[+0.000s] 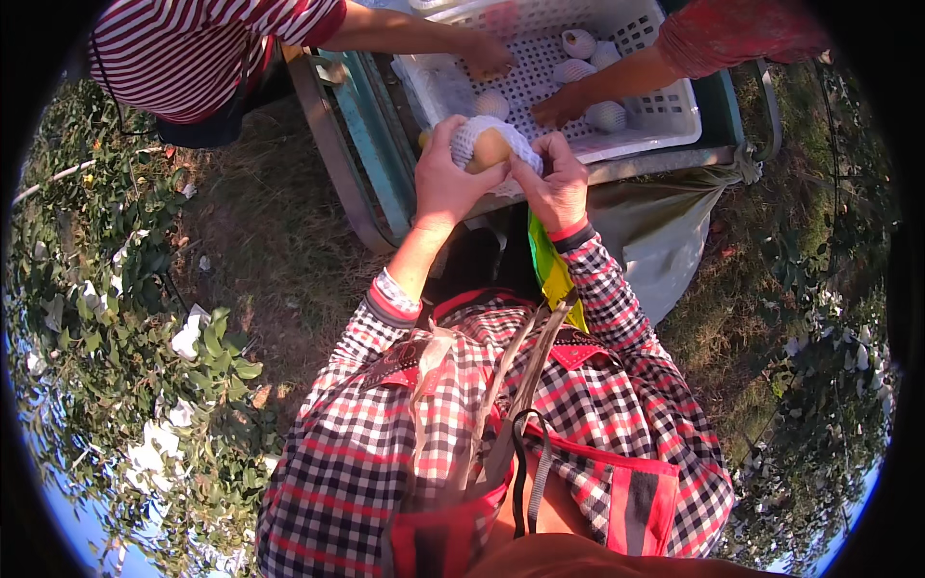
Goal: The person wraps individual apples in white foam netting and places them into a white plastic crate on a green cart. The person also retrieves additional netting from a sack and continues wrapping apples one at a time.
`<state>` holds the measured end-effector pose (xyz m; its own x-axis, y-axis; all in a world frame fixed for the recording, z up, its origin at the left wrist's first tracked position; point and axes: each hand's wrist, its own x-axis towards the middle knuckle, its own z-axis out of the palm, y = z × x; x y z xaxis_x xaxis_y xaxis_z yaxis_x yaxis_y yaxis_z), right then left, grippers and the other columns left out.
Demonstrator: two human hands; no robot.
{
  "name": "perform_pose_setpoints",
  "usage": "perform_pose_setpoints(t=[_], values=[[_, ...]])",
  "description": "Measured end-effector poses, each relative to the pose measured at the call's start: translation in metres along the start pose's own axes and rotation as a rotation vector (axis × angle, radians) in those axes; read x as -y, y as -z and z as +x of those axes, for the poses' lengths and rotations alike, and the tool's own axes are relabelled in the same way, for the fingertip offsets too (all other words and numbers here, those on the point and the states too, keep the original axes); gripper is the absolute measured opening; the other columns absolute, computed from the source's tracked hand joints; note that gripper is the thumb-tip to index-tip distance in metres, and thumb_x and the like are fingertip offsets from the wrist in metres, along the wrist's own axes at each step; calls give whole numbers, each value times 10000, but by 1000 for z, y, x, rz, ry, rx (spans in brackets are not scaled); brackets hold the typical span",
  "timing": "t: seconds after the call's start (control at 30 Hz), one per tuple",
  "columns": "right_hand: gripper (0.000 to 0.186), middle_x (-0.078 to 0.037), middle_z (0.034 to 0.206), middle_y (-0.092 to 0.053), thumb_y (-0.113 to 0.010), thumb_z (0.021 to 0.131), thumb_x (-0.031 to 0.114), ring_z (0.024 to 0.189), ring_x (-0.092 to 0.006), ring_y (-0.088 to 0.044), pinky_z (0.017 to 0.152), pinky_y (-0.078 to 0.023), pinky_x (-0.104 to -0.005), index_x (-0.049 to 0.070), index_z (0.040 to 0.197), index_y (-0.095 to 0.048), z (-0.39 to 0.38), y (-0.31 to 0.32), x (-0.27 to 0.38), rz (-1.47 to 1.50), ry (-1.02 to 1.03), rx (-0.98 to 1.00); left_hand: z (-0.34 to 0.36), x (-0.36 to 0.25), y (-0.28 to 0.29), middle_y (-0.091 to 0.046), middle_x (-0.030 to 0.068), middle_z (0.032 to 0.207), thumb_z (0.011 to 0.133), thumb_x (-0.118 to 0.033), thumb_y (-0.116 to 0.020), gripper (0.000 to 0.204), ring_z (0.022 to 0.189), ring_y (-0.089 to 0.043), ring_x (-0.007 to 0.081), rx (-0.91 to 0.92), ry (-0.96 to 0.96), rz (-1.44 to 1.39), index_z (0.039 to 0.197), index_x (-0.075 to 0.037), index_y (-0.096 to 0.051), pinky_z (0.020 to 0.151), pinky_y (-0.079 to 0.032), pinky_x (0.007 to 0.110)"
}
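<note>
Just outside the near edge of the white crate (655, 141), the left hand (445, 188) curls its fingers around a yellowish fruit (491, 147) in a white foam net (464, 140); the right hand (561, 188) pinches the net's edge between thumb and fingers. One co-worker's hand (489, 58) reaches over the crate's left part, another's hand (562, 104) reaches inside its near edge, and perforated floor shows between them. A teal rail (374, 135) runs left of the crate, grassy ground (246, 202) beyond.

A fisheye view looks down from the head, near the bare hands (445, 185). Ahead, it takes in a white perforated plastic crate (650, 143).
</note>
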<state>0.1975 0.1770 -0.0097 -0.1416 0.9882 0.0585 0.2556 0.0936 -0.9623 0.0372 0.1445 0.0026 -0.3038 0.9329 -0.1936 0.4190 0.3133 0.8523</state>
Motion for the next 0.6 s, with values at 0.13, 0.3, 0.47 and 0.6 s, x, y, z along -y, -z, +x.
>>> perform_pose_setpoints(t=[0.13, 0.3, 0.47, 0.6], values=[[183, -63, 1046, -611, -629, 942, 159, 881, -119, -611, 744, -516, -249, 19, 1058, -613, -7, 4, -4, 535, -359, 384, 3, 12, -1, -564, 173, 1168, 640, -97, -812, 668, 1092, -571, 364, -182, -54, -2, 1220, -60, -482, 907, -475, 401], [310, -73, 1057, -637, -534, 990, 279, 966, -191, -644, 790, -544, -324, 43, 1190, -557, -1, -8, 5, 1076, -884, 266, -20, 12, -15, -469, 191, 1249, 636, -104, -814, 750, 1126, -515, 402, -175, -313, 253, 1274, -68, -422, 931, -460, 432], [549, -122, 1149, -614, -684, 882, 172, 976, -214, -658, 826, -541, -351, 0, 1332, -421, 52, -6, -49, 916, -781, 95, -22, 12, -11, -503, 187, 1266, 714, -153, -784, 694, 1192, -509, 358, -78, -237, -47, 1308, -65, -436, 972, -447, 399], [726, -121, 1172, -610, -759, 808, 326, 966, -240, -663, 775, -563, -376, 1, 1357, -411, 130, -33, -109, 426, -715, 101, 10, 77, -12, -525, 179, 1293, 782, -162, -732, 629, 1238, -499, 308, -277, 209, -275, 1335, -42, -457, 1029, -399, 376]])
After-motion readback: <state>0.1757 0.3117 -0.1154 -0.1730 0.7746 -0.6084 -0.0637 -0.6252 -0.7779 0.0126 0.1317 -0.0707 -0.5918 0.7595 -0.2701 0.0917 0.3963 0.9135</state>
